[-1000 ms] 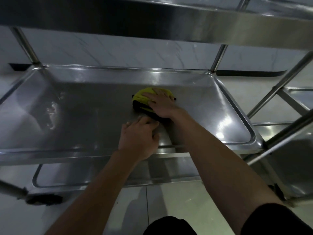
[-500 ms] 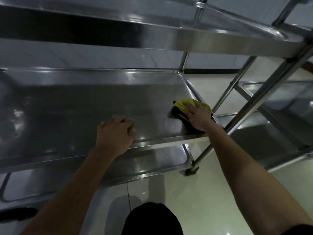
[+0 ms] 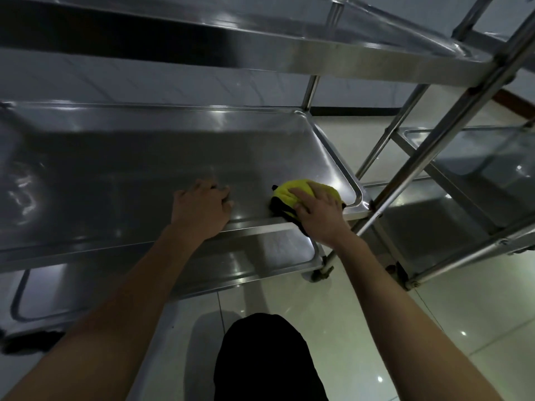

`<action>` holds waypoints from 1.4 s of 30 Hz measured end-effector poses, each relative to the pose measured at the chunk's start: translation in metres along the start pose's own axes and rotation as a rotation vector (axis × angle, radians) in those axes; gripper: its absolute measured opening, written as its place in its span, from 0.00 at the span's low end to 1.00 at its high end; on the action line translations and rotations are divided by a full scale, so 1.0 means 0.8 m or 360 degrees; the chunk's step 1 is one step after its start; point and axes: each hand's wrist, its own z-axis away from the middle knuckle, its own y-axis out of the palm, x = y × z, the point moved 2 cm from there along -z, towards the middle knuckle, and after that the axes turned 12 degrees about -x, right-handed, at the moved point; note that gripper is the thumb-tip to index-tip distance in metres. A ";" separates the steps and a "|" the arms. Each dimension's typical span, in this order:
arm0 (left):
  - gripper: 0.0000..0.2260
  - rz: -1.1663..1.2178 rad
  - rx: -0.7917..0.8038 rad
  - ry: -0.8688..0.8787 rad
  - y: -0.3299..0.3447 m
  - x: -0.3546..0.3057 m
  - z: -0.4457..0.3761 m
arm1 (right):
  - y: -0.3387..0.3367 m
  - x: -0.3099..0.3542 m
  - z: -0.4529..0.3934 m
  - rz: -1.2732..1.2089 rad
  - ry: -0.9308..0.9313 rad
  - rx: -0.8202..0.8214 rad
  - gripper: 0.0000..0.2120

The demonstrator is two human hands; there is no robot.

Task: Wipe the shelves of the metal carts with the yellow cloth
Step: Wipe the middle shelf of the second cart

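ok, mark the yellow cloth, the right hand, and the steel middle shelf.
yellow cloth (image 3: 292,190), head view, exposed top fold.
right hand (image 3: 320,214), head view, back of hand.
steel middle shelf (image 3: 144,169), head view, bare tray floor.

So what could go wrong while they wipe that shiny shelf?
The yellow cloth sits at the front right corner of the middle shelf, so a further sweep could drag it over the raised rim and drop it on the floor. The right hand is close to the slanted metal post and might knock into it. The left hand leans on the front edge, and since the cart has a wheel, it may roll.
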 end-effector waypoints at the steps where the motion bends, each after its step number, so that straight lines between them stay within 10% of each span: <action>1: 0.17 0.0000 0.0001 0.0015 -0.002 0.000 0.001 | 0.004 0.015 0.006 -0.0023 -0.0022 0.0001 0.21; 22: 0.11 -0.0013 -0.0290 -0.0105 -0.051 0.121 0.067 | 0.030 0.214 0.005 -0.0145 -0.0725 0.0263 0.19; 42: 0.14 0.0117 0.0596 -0.0635 -0.283 0.083 0.237 | -0.141 0.283 0.098 -0.0463 -0.0509 0.0469 0.19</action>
